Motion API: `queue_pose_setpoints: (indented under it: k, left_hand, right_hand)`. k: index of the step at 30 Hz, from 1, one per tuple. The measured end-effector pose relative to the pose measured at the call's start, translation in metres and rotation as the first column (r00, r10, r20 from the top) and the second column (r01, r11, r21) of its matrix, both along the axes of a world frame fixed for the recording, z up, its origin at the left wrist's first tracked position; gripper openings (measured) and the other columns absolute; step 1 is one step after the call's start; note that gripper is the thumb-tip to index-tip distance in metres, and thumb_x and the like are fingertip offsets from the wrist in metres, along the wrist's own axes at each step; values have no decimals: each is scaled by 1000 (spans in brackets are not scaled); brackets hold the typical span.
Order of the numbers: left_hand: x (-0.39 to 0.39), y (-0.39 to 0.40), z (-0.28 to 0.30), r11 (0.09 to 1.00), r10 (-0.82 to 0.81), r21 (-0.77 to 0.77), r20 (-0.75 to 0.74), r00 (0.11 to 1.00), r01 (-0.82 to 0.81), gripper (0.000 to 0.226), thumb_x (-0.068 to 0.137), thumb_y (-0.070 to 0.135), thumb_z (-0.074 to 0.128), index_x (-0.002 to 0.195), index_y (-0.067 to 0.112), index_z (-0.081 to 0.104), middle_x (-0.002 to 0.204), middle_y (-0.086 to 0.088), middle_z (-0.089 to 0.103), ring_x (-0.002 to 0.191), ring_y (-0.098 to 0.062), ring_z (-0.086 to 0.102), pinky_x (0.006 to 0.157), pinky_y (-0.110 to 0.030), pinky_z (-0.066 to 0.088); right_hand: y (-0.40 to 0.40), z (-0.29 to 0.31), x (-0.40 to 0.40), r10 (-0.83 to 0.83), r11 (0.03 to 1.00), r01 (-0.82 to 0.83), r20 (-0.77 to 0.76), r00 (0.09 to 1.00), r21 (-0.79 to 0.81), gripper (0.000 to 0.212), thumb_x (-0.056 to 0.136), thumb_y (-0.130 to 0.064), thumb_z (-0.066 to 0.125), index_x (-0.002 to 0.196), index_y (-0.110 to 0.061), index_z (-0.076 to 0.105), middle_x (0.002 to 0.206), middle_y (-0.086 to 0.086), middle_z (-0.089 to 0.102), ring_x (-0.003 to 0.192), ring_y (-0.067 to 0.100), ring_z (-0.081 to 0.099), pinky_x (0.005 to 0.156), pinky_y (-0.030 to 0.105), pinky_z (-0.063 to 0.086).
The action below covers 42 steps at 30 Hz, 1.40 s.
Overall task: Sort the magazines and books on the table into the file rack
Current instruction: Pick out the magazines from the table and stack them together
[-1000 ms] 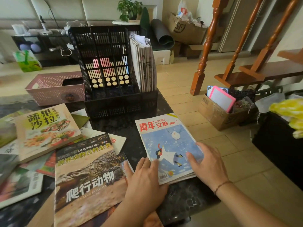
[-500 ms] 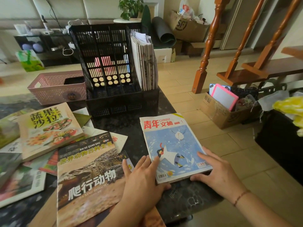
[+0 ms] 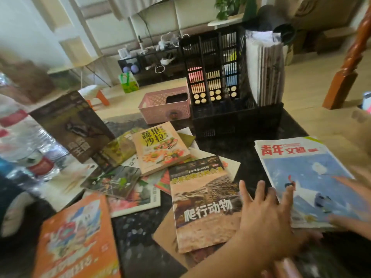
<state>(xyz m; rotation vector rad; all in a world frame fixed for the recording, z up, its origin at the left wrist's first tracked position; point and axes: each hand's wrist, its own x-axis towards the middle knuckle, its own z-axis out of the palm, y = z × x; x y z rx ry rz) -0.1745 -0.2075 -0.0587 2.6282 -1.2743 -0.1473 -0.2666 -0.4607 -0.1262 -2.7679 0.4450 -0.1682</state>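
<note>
The blue-covered magazine with red title characters (image 3: 301, 177) lies flat on the dark speckled worktop (image 3: 136, 237) at about 4 o'clock of the view. The left hand (image 3: 263, 223) rests with straight, spread fingers across its left edge; the right hand (image 3: 355, 207) is blurred at the frame's edge, its fingers lying over the cover's lower right, and whether they curl round the edge cannot be told. The black slatted plastic file rack (image 3: 230, 77) stands at 12 o'clock of the magazine, upright magazines (image 3: 265, 69) filling its right-hand slot. A pink perforated basket (image 3: 160, 109) sits just beside the rack at its 9 o'clock. Just left of the left hand lies a brown reptile book (image 3: 202, 197), partly covering other papers; beyond it at 11 o'clock is a peach salad cookbook (image 3: 160, 147) on a loose heap. An orange-covered magazine (image 3: 76, 237) lies at 7 o'clock, and blurred plastic bottles (image 3: 24, 141) stand at 9 o'clock.
</note>
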Motion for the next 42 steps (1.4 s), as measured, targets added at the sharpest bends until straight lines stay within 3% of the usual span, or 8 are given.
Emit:
queue_pose_setpoints:
  k: [3, 7, 14, 17, 25, 32, 38, 42]
  left_hand:
    - [29, 34, 6, 996, 89, -18, 19, 996, -88, 77, 90, 70, 33, 151, 26, 17, 161, -3, 20, 150, -27, -2, 109, -67, -18]
    - [71, 117, -1, 951, 310, 6, 23, 951, -310, 58, 95, 50, 44, 146, 29, 28, 161, 0, 18, 151, -27, 0, 115, -64, -9]
    - [103, 271, -24, 835, 545, 68, 40, 837, -547, 64, 89, 60, 46, 146, 36, 31, 163, 4, 11, 151, -27, 1, 118, -58, 6]
    - [105, 316, -33, 804, 581, 145, 16, 814, -577, 76, 84, 72, 44, 149, 47, 13, 162, 9, -15, 148, -28, -18, 114, -62, -8]
    - [104, 348, -32, 830, 557, 75, -35, 830, -553, 90, 82, 71, 50, 144, 56, -12, 158, 14, -26, 146, -22, -26, 111, -62, -16]
    - [102, 359, -26, 712, 697, 64, -194, 691, -700, 97, 78, 57, 57, 149, 44, -8, 160, 9, -22, 146, -27, -27, 109, -66, -16]
    - [102, 380, -12, 686, 686, -18, -317, 655, -727, 113, 69, 45, 69, 143, 54, -16, 161, 11, -11, 149, -25, -8, 113, -68, -3]
    - [101, 393, 4, 646, 540, -242, -525, 657, -724, 103, 69, 12, 67, 143, 56, 11, 157, 15, 16, 145, -18, 21, 115, -55, 27]
  right_hand:
    - [102, 80, 47, 139, 990, -141, 63, 988, 29, 69, 66, -76, 59, 128, -54, 39, 138, -16, 41, 128, 16, 40, 102, 46, 40]
    - [207, 82, 99, 442, 897, -442, 104, 891, -18, 57, 83, -61, 54, 135, -40, 44, 139, -22, 41, 133, 3, 34, 111, 23, 25]
    - [339, 50, 173, 641, 761, -620, 69, 765, -190, 46, 64, -54, 64, 101, -29, 71, 106, -8, 70, 99, 16, 66, 83, 33, 55]
    - [369, 42, 201, 694, 688, -640, 50, 719, -342, 48, 55, -59, 73, 92, -28, 73, 95, -9, 71, 87, 16, 68, 75, 32, 58]
    - [385, 38, 231, 896, 274, -665, -68, 439, -694, 27, 92, -26, 45, 106, -16, 66, 80, 8, 69, 68, 28, 64, 67, 42, 53]
    - [427, 28, 220, 768, 506, -587, 19, 641, -632, 29, 70, -22, 58, 98, -19, 66, 90, 7, 68, 65, 30, 59, 49, 32, 44]
    - [420, 28, 218, 800, 542, -560, 179, 573, -627, 46, 73, -15, 36, 97, -16, 74, 87, 5, 74, 55, 28, 61, 38, 32, 47]
    - [418, 23, 210, 785, 563, -561, 179, 594, -607, 45, 73, -15, 36, 94, -17, 75, 90, 4, 75, 53, 28, 64, 36, 33, 49]
